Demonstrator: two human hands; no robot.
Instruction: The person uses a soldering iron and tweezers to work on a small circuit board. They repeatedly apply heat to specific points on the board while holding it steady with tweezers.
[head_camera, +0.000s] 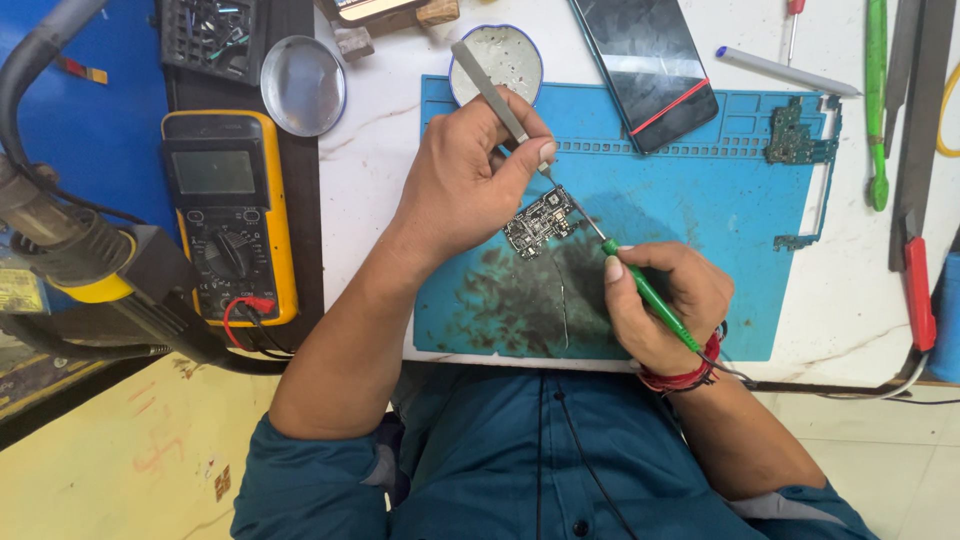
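Two tools meet over one small circuit board (541, 222): my left hand (468, 180) has its fingers closed around metal tweezers (497, 97), and my right hand (665, 300) has its fingers wrapped tight on a green-handled soldering iron (640, 285). The board lies loose on the stained blue mat (700, 200) at mid-surface. I judge a slip of either tip could shift the unclamped board, bridge neighbouring parts or scorch the mat.

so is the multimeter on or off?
Looks off: the multimeter display is blank grey, no digits. The dial position is too small to read.
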